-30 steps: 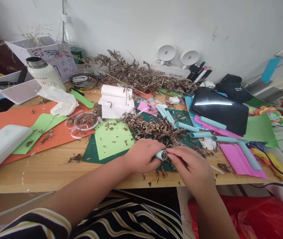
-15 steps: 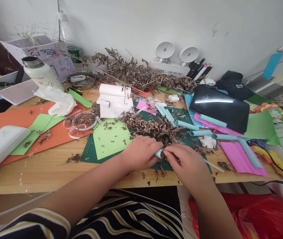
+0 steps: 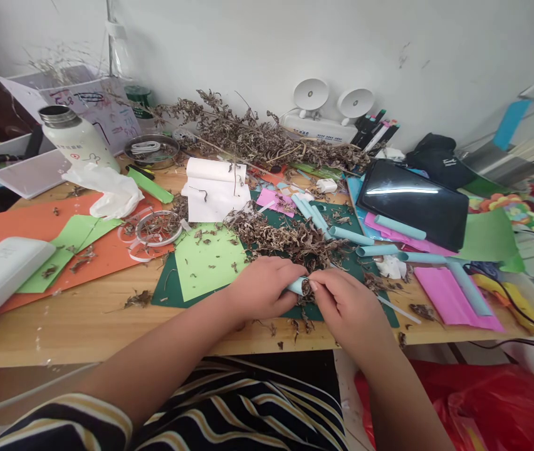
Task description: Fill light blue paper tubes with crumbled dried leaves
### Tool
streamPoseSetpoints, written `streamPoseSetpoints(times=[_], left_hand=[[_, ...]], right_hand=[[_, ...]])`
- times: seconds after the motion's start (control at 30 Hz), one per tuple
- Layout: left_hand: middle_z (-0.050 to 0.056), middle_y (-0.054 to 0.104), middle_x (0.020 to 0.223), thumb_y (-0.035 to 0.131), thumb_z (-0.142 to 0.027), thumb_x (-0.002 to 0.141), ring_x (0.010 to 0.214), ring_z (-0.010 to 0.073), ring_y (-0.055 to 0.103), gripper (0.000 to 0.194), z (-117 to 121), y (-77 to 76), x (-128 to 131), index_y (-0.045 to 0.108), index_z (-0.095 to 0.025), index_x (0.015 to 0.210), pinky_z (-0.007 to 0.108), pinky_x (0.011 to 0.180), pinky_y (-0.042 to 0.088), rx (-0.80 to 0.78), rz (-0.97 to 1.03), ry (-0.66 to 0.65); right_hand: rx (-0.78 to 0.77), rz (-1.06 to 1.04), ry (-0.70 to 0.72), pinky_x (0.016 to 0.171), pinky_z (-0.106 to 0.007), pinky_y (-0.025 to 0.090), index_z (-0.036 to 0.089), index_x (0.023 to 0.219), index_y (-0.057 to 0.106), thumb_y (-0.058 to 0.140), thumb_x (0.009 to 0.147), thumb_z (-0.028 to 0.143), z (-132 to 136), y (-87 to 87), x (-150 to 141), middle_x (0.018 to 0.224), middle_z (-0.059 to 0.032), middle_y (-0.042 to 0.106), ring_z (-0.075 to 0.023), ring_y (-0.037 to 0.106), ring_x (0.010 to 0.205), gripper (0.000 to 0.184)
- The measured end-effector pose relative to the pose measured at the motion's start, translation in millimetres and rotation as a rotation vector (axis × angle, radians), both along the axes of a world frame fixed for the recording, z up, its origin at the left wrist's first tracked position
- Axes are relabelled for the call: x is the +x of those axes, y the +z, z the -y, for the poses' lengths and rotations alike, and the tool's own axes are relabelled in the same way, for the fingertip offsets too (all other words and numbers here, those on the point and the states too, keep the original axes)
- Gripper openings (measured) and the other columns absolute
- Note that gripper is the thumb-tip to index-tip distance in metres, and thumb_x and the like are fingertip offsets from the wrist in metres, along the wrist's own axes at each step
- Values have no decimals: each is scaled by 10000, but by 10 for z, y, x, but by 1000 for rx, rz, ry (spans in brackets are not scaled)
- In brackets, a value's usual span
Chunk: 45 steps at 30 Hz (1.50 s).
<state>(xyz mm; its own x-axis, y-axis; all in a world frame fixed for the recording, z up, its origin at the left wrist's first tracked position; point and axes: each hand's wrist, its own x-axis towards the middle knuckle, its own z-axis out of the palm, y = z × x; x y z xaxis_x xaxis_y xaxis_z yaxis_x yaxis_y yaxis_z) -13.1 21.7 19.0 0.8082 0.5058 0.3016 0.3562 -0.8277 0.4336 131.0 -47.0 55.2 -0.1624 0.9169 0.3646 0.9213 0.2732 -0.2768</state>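
The small blue paper tube (image 3: 298, 286) sits between my two hands at the near edge of the dark green mat (image 3: 274, 308), just in front of the heap of dried leaves (image 3: 290, 237), its open end turned to my right with brown leaf bits inside. My left hand (image 3: 267, 288) comes in from the left, forearm slanting across the wooden table (image 3: 93, 326), back of the hand up, fingers closed round the tube. My right hand (image 3: 349, 307) reaches up from the lower right, wrist bent inward, thumb and forefinger together at the tube's open end; whether they pinch a leaf or the rim, I can't tell. The two hands nearly meet there.

Past them, the leaf heap lies right against my knuckles and covers much of the mat. On the mat's left is a light green sheet (image 3: 208, 263) sprinkled with crumbs, and behind it a white folded paper (image 3: 217, 194). More blue tubes (image 3: 351, 236) lie to the right, beside a crumpled white tissue (image 3: 392, 267) and a pink paper (image 3: 455, 300). Beyond those, a black tablet (image 3: 412, 203) lies at a slant. A roll of tape (image 3: 158, 227) with leaf bits in its ring is on my left, and dried stalks (image 3: 257, 138) stretch along the wall.
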Motion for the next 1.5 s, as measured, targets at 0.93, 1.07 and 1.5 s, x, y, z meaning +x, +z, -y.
streamPoseSetpoints(times=[0.93, 1.07, 1.5], left_hand=[[72, 542, 953, 464, -226, 731, 866, 152, 510, 276, 161, -38, 98, 433, -140, 992, 271, 773, 418, -460, 299, -110], [88, 535, 962, 473, -228, 717, 868, 169, 503, 318, 151, -64, 103, 416, -126, 1012, 292, 785, 407, -455, 302, -140], [61, 450, 908, 421, -428, 764, 829, 158, 442, 372, 116, 57, 6, 352, -141, 992, 287, 725, 390, -641, 228, -188]], right_hand=[[317, -92, 79, 604, -279, 440, 196, 729, 585, 548, 709, 139, 42, -94, 60, 703, -27, 546, -131, 508, 665, 71], [325, -17, 143, 681, -319, 441, 202, 729, 612, 542, 714, 147, 49, -49, 112, 797, -43, 592, -159, 520, 754, 91], [-127, 448, 187, 947, -550, 250, 286, 1118, 500, 396, 757, 195, 175, 276, 170, 1305, 42, 371, -288, 274, 1215, 386]])
